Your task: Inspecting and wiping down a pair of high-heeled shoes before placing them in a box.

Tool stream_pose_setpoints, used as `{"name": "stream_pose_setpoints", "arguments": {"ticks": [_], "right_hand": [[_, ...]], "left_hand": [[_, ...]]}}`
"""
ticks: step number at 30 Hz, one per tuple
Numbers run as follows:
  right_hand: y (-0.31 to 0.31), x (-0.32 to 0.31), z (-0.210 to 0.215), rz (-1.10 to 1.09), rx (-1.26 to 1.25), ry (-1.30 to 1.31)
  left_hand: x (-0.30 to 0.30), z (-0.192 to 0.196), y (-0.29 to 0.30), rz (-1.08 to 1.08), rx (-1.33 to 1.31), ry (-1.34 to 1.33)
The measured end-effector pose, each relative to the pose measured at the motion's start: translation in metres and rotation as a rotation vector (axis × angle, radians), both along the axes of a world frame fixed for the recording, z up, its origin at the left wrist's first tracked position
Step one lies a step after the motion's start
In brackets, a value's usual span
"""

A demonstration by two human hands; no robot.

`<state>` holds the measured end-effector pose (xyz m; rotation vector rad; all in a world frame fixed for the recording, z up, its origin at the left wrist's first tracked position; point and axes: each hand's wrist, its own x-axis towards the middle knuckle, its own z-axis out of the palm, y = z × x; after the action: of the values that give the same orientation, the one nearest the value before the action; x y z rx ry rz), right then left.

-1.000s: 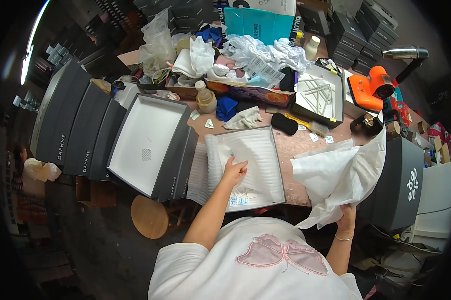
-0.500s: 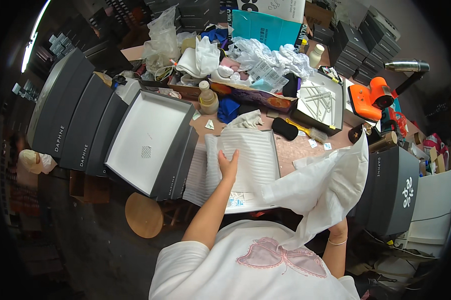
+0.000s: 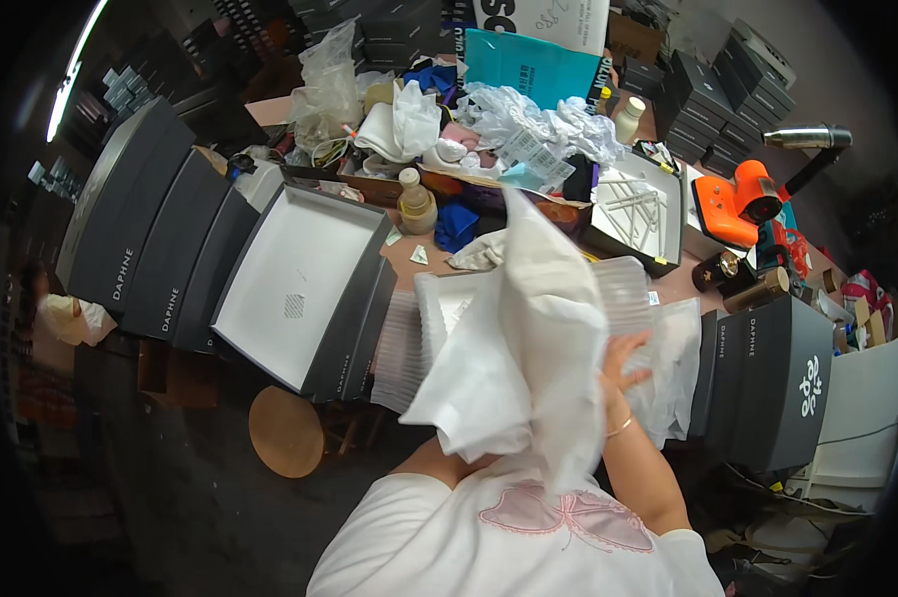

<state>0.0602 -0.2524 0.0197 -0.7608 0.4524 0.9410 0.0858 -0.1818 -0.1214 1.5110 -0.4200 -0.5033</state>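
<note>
Lifting a large sheet of white tissue paper (image 3: pixel 528 358) over the bench (image 3: pixel 414 261), I hold it draped in front of my chest, where it hangs above the clear ribbed plastic tray (image 3: pixel 628 298). My right hand (image 3: pixel 623 363) shows at the sheet's right side, fingers spread against the paper and not closed into a grip. My left hand is hidden behind the sheet, so I cannot tell whether its grip is closed or open.

Risk, as I judge it: the sheet blocks my view of the bench directly below, so a blind reach could knock the small tan bottle (image 3: pixel 416 204) or the brass-coloured cylinders (image 3: pixel 742 284) at the right. Thin paper may also tear or crumple if one hand pulls against the other, and a trailing corner could catch on the tray's rim.

Open room is scarce. The open white-lined box (image 3: pixel 295 284) lies close on the left, tilted against a row of dark closed boxes (image 3: pixel 150 239). Another dark box (image 3: pixel 777 378) stands just beside my right forearm. Behind the tray lies a heap of crumpled paper and cloth (image 3: pixel 508 124), with an orange tool (image 3: pixel 737 204) further right. The freest space is toward me, above the round wooden stool (image 3: pixel 287 431).
</note>
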Motion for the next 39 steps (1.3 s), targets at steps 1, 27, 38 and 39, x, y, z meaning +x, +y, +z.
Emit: {"name": "stream_pose_setpoints", "arguments": {"ticks": [1, 27, 38, 39], "right_hand": [[0.012, 0.005, -0.010, 0.032, -0.005, 0.056], [0.101, -0.016, -0.151, 0.940, -1.189, -0.982], [0.042, -0.011, -0.188, -0.262, -0.607, -0.872], [0.041, -0.015, -0.176, -0.308, -0.583, -0.858]], "left_hand": [[-0.023, -0.010, -0.007, -0.111, 0.151, -0.140], [-0.143, 0.059, 0.211, 0.731, 0.344, -0.299], [-0.017, -0.017, 0.151, 0.260, 0.545, -0.156], [0.006, -0.045, 0.167, 0.018, 0.760, -0.266]]}}
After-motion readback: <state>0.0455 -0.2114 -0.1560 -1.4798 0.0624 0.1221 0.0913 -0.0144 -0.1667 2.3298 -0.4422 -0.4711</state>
